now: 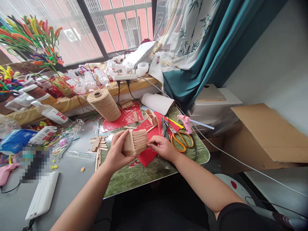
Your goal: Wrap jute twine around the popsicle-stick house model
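My left hand (119,148) is closed around a small craft-stick house (137,141), its thumb along the top left. The house has a slatted sloping side, and its lower edge has stringy tan bands. At its right end my right hand (161,148) is closed in a pinch; whatever lies between the fingertips is too small to make out. Beyond the house stands a small wooden stick box (151,117) on red sheets (146,156). A large spool of twine (104,105) sits at the back left of the green table (120,183).
Orange-handled scissors (178,141), a cutter (165,128) and a pink glue gun (185,123) lie right of my hands. Loose craft sticks (98,143) lie left. Bottles crowd the windowsill around a power strip (125,78). A cardboard box (269,138) stands at right.
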Demonstrator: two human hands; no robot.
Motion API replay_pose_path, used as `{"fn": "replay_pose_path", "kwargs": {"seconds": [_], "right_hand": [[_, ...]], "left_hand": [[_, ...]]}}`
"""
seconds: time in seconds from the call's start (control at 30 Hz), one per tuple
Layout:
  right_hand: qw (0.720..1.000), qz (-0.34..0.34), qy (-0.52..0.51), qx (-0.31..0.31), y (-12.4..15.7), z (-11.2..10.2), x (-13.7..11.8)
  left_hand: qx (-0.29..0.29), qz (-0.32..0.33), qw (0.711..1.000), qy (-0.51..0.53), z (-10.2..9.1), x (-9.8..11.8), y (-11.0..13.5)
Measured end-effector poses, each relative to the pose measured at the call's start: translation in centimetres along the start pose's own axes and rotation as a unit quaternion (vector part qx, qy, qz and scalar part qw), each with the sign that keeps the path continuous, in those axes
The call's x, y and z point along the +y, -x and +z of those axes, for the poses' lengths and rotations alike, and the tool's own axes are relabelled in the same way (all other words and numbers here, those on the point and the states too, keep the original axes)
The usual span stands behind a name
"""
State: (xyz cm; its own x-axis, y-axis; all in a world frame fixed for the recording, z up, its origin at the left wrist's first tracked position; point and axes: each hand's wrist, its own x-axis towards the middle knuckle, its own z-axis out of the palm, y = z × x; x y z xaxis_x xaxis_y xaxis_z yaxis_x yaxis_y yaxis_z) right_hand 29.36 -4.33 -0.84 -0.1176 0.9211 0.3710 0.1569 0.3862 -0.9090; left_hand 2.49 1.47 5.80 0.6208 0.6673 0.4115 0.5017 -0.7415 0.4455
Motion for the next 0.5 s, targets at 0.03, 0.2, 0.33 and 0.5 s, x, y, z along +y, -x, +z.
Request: {"fn": "replay_pose_path", "kwargs": {"seconds": [0.03, 0.2, 0.33, 0.5], "right_hand": [[1.000, 0.003, -0.002, 0.007, 0.0, -0.1, 0.0], [0.999, 0.016, -0.013, 0.026, 0.0, -0.2, 0.2], [0.999, 0.027, -0.014, 0.041, 0.1, -0.3, 0.5], [0.993, 0.074, -0.078, 0.039, 0.0, -0.3, 0.6]], "left_hand": [[-0.003, -0.003, 1.000, 0.011, 0.0, -0.1, 0.1], [0.020, -0.011, 0.999, 0.047, 0.1, -0.8, 0.8], [0.062, -0.020, 0.994, 0.090, 0.7, -1.3, 1.4], [0.069, -0.025, 0.993, 0.095, 2.3, -2.0, 1.9]]}}
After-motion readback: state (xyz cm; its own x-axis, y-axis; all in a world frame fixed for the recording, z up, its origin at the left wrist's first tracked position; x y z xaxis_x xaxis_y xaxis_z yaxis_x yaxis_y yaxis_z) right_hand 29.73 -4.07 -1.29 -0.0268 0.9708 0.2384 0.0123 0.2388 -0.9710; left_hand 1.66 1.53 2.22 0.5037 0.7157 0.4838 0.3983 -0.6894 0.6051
